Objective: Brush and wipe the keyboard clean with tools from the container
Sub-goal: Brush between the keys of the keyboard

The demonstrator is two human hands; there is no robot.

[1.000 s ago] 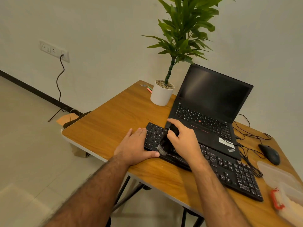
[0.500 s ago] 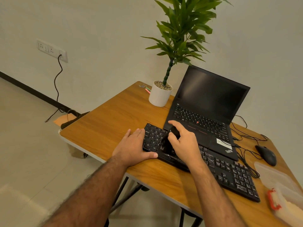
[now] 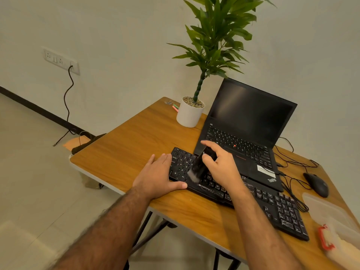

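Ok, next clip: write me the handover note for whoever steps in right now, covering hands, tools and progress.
Left hand: flat, steadying the left end of the black full-size keyboard.
Right hand: grips the small black brush, bristles on the left-side keys.
Clear plastic container, with a red-clipped lid, sits at the wooden table's right edge.
Done: brushing under way at the left end.
Left: brush the remaining keys, then wipe.

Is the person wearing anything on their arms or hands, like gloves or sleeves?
No. Both forearms are bare and hairy, with no sleeve in view. The left hand and right hand have no gloves, and no rings, watch or bracelet show.
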